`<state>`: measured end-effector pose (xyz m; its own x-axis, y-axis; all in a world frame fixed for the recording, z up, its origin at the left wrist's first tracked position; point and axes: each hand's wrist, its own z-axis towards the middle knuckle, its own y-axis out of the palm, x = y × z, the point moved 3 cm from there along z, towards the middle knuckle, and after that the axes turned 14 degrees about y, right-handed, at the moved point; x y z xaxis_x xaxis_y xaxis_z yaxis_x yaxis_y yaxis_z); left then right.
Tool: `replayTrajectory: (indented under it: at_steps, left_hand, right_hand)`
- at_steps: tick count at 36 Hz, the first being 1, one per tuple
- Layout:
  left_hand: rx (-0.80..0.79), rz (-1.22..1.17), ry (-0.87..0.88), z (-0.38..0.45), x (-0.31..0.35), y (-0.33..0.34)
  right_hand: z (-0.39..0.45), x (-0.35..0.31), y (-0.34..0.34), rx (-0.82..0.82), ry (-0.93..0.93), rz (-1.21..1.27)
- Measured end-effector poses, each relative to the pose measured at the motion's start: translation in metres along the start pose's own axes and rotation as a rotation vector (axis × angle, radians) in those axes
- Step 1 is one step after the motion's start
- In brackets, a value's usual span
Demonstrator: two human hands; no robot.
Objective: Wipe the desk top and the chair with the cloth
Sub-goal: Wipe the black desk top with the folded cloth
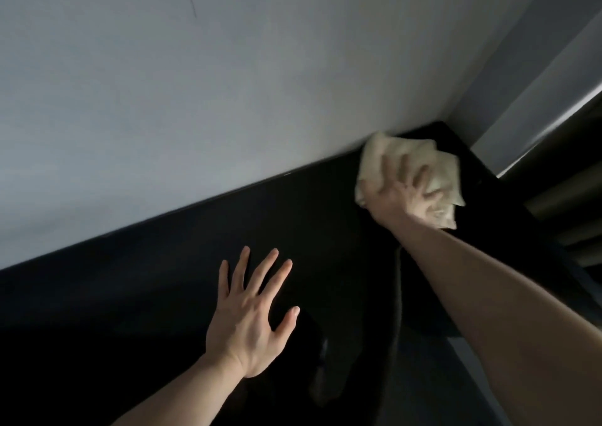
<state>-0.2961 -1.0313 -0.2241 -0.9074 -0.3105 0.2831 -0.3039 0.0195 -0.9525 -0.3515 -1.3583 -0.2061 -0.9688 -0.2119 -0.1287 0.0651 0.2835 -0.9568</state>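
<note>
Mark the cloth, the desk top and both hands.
cloth [443, 172]: head view, upper right folded part.
desk top [156, 282]: head view, bare dark surface.
left hand [249, 324]: head view, back of hand.
right hand [399, 194]: head view, back of hand.

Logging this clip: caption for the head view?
Right hand presses beige cloth on black desk top's far corner; left hand spread flat.
</note>
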Motion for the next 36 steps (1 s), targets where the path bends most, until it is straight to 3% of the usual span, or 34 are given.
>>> replayTrajectory:
  at_steps: [4,7,10,14,17,27,31,33,36]
  left_hand:
    - [-0.006,0.004,-0.006,0.001,0.000,0.000]
    - [-0.004,0.010,-0.006,0.001,0.000,0.000]
    - [0.016,0.011,-0.006,0.001,0.001,-0.001]
    - [0.033,0.019,-0.007,0.001,0.000,-0.001]
    - [0.038,0.029,0.000,0.001,0.000,-0.001]
    - [0.003,0.010,0.064,-0.007,-0.003,-0.002]
    - [-0.019,-0.181,0.125,-0.014,-0.013,-0.011]
    - [0.015,-0.245,0.153,-0.031,-0.028,-0.018]
    - [0.097,-0.119,0.196,-0.082,-0.069,-0.026]
  right_hand:
    - [-0.034,-0.032,0.024,-0.073,-0.310,-0.069]
    - [-0.030,-0.019,0.017,-0.087,-0.391,-0.078]
    - [-0.007,0.008,-0.001,-0.063,-0.323,-0.109]
    - [0.017,0.046,-0.016,-0.037,-0.030,-0.110]
    - [0.009,0.052,-0.012,-0.034,0.061,-0.090]
    - [-0.086,-0.007,0.022,-0.030,-0.021,-0.096]
    - [-0.127,-0.032,0.039,-0.049,-0.067,-0.111]
    - [-0.142,-0.041,0.048,-0.035,-0.094,-0.119]
    - [-0.165,-0.053,0.058,-0.049,-0.096,-0.134]
